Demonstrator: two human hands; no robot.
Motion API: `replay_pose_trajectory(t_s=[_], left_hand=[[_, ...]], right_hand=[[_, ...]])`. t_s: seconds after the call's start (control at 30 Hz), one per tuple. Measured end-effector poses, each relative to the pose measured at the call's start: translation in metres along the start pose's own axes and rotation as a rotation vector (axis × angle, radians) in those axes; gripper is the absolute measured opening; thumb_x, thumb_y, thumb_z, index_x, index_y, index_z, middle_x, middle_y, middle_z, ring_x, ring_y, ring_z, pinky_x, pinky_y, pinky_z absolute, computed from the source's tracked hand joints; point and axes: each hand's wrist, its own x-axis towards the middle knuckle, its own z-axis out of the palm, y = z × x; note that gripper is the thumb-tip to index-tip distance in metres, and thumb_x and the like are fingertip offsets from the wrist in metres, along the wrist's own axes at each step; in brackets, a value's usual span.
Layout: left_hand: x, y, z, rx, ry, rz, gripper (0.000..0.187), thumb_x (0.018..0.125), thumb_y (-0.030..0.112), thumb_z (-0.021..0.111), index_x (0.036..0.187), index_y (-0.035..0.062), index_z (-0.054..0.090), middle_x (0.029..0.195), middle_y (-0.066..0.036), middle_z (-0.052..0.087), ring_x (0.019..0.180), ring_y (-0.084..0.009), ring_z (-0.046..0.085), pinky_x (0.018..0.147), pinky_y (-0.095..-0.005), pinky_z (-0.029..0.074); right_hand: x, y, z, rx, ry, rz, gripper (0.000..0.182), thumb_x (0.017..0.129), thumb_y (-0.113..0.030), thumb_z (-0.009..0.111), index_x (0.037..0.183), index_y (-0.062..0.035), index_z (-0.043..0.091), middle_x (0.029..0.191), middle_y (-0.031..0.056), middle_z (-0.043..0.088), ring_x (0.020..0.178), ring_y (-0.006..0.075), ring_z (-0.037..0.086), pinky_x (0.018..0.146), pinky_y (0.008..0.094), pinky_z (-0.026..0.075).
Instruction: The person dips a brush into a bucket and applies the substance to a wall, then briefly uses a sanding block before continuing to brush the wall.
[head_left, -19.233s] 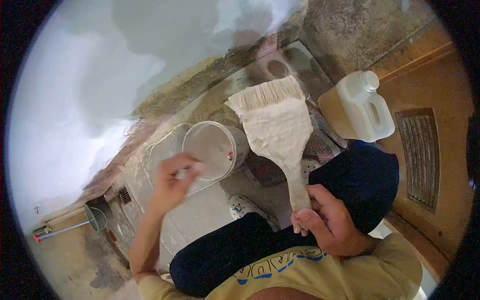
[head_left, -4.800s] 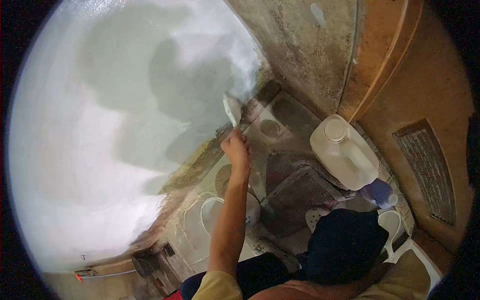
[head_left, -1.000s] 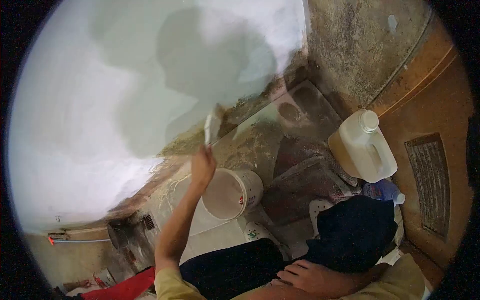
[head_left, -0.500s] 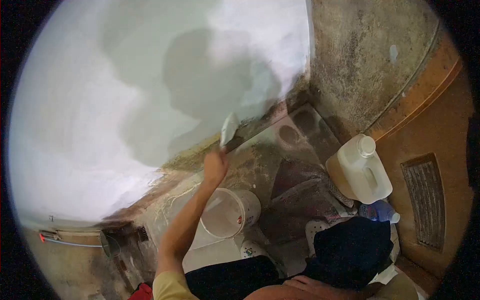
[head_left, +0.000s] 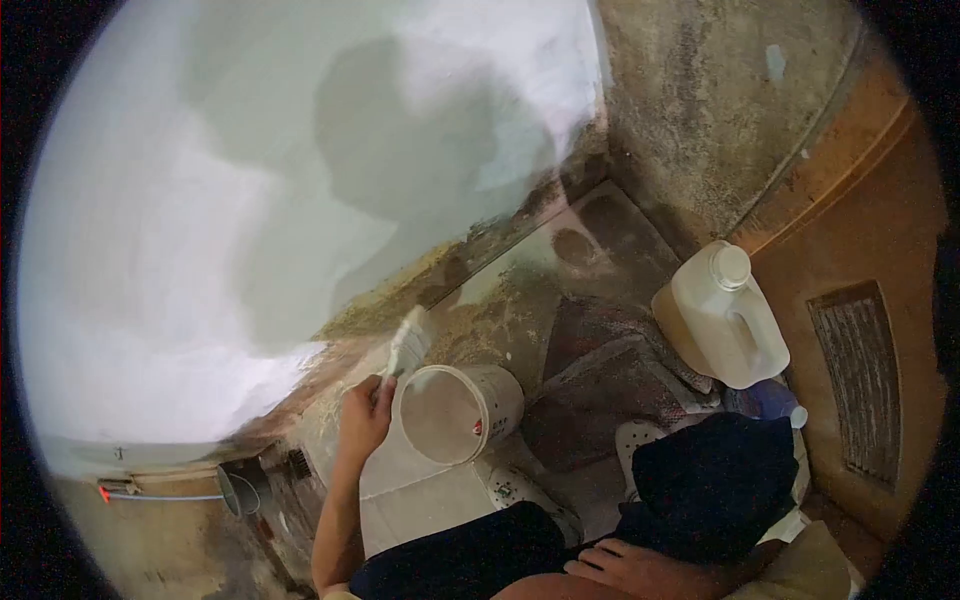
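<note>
My left hand (head_left: 364, 422) is closed around the handle of a paintbrush (head_left: 409, 342), whose bristles are coated white and point up. The brush is beside the rim of a white bucket (head_left: 476, 464), above the floor and away from the wall (head_left: 130, 250). White paint covers most of that wall, while a dirty brown strip (head_left: 400, 284) runs along its bottom. My right hand (head_left: 630, 568) lies on my lap with its fingers stretched out and holds nothing.
At the right a large jug (head_left: 715, 315) stands near a blue-tinted bottle (head_left: 765, 402). A crumpled dark mat (head_left: 610, 390) lies on the floor before my shoes (head_left: 635, 445). A dark bucket (head_left: 238, 488) and a blue-handled tool (head_left: 165, 496) are at the far left.
My left hand has drawn the paintbrush back from the wall's lower edge, down and left to beside the bucket. My right hand stays on my lap.
</note>
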Motion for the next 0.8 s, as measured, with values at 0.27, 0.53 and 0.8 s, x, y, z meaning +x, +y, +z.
replay_pose_trajectory(t_s=[0.27,0.53,0.8], left_hand=[[0.011,0.066,-0.067,0.249,-0.461,0.311,0.027,0.085,0.024,0.065,0.073,0.0002,0.063,0.066,-0.02,0.056,0.061,-0.0377,0.054,0.056,-0.0446,0.04],[-0.026,0.057,-0.073,0.546,-0.426,0.222,0.017,0.077,0.017,0.067,0.071,0.0013,0.064,0.076,-0.017,0.058,0.076,-0.0382,0.059,0.064,-0.0467,0.045],[-0.057,-0.001,0.016,0.468,-0.293,0.146,0.012,0.079,0.01,0.06,0.072,0.0016,0.064,0.076,-0.017,0.061,0.074,-0.0358,0.065,0.063,-0.044,0.052]], right_hand=[[-0.006,-0.009,0.006,0.007,0.106,0.042,0.044,0.089,-0.027,0.049,0.124,-0.0008,0.055,0.127,0.0201,0.051,0.115,0.0326,0.048,0.1,0.0456,0.036],[0.011,0.014,0.0,-0.068,0.036,-0.085,0.042,0.091,-0.021,0.054,0.129,-0.003,0.052,0.124,0.0163,0.055,0.113,0.0289,0.054,0.098,0.0423,0.042],[0.044,0.028,-0.002,-0.134,-0.134,-0.062,0.04,0.086,-0.017,0.053,0.122,0.0012,0.054,0.115,0.0173,0.059,0.106,0.0303,0.057,0.091,0.0419,0.045]])
